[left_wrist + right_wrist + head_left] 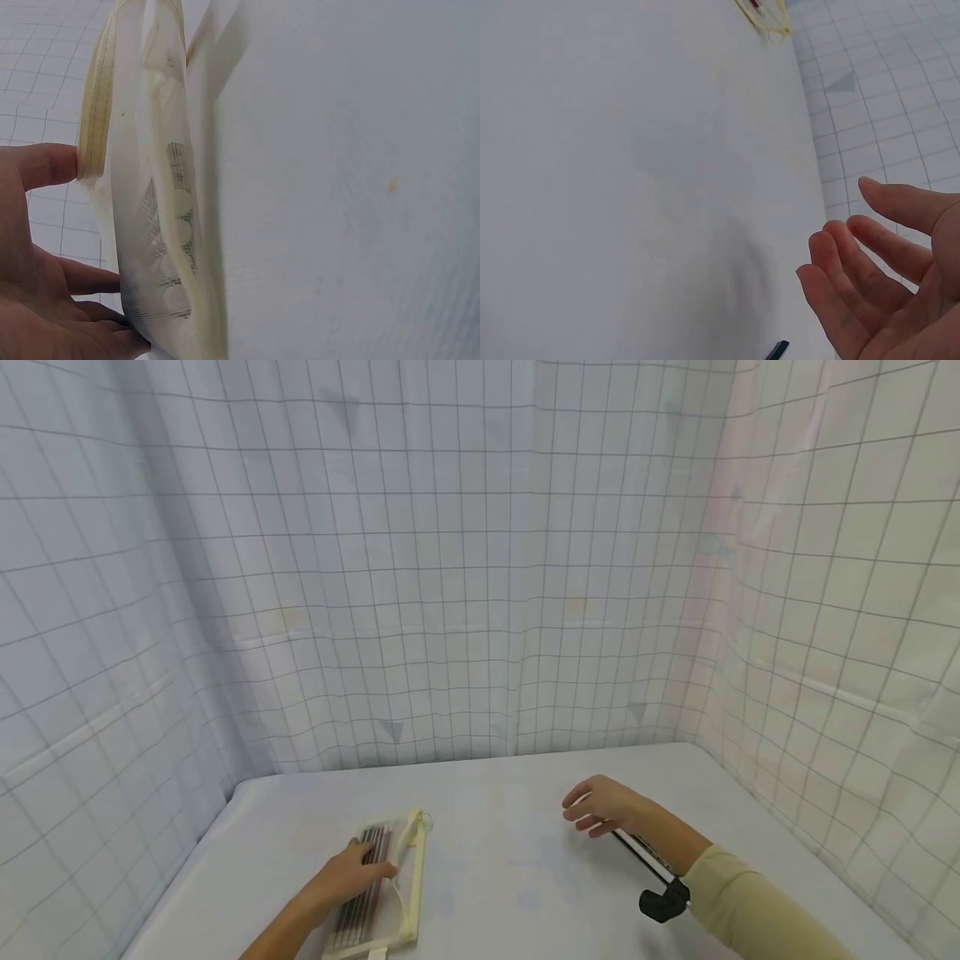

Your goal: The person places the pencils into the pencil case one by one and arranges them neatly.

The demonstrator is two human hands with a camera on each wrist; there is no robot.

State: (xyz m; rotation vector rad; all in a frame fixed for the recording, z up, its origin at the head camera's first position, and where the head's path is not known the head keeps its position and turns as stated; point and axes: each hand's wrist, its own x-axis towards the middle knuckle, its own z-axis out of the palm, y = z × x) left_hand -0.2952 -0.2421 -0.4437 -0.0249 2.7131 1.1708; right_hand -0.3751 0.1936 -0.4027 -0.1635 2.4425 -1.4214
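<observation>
A see-through zip pouch (417, 877) with cream edging lies on the left part of the table, several long dark and reddish sticks inside it. Over it is my left hand (345, 878), its thumb at the zip edge (96, 112) and its other fingers against the clear face. The zip side gapes where the thumb holds the lip. My right hand (606, 806) hovers above the table at the right, fingers loosely bent, nothing between them. Under that forearm shows a black and white strip (643, 856), partly hidden. The dark tip of a slim object (778, 350) appears low in the right wrist view.
A white table (495, 860) spreads between the hands. Grid-patterned white curtains (480, 568) stand behind it and on both sides. A black fitting (663, 902) sits by the right wrist.
</observation>
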